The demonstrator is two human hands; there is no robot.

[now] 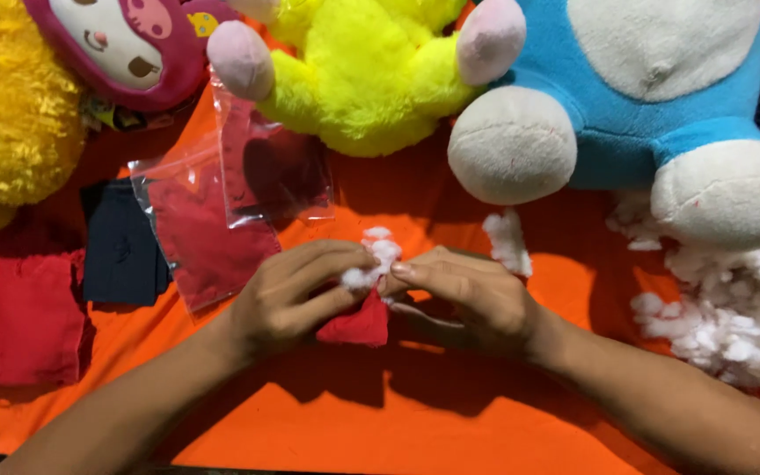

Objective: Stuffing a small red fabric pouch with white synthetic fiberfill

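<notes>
Just below the yellow plush toy [367, 75], at the middle of the orange cloth [398, 413], you hold a small red fabric piece [358, 325] between your two hands. A tuft of white stuffing [371, 259] sits at its top opening. The fingers of your left hand [296, 295] are closed together around the left side of the red piece, with the thumb and first fingers pinched on the white tuft. The fingers of your right hand [468, 299] are also together and pinch the tuft from the other side, so both hands meet over it.

I judge the red piece to be very light and soft; it will fold and lose shape under any pressure, so it is better to hold it at the edge of its opening, not at the middle. The stuffing is loose and fluffy, and it will tear into bits if you pull it; take it in small pinches.

To the lower right of the yellow plush toy lies a small separate tuft [507, 242], and further right a big heap of stuffing [732, 325] under the blue plush toy [644, 114]. To the lower left of the yellow toy are two clear plastic bags [222, 211] with red fabric, a dark fabric piece [120, 246] and a red folded cloth [19, 317].
</notes>
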